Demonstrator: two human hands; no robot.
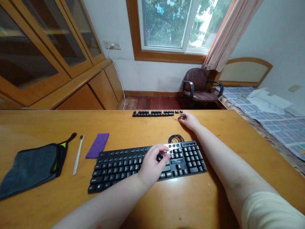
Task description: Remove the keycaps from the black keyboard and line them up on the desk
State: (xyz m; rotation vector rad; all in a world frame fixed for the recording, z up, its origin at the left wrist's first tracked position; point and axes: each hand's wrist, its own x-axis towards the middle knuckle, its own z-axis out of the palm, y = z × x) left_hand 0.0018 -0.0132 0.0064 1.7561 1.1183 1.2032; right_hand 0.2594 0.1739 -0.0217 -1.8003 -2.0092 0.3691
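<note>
A black keyboard (114, 171) lies across the desk in front of me. Its upper rows show small bare stems, while full keycaps sit on the lower rows and the number pad. My left hand (153, 163) hovers over its right-middle part, fingers curled and thumb and forefinger tips apart. Toward the far desk edge, my right hand (190, 121) has its fingers closed round a small dark keycap (180, 118), partly hidden by the fingertips. Left of that hand, loose black keycaps (153, 115) stand in two lines along the edge.
A coiled cable (175, 138) lies behind the keyboard. To the left are a purple cloth (98, 145), a white toothbrush (78, 156) and a dark grey pouch or cloth (33, 167) with a strap. An armchair (199, 84) stands beyond the wooden desk (114, 125).
</note>
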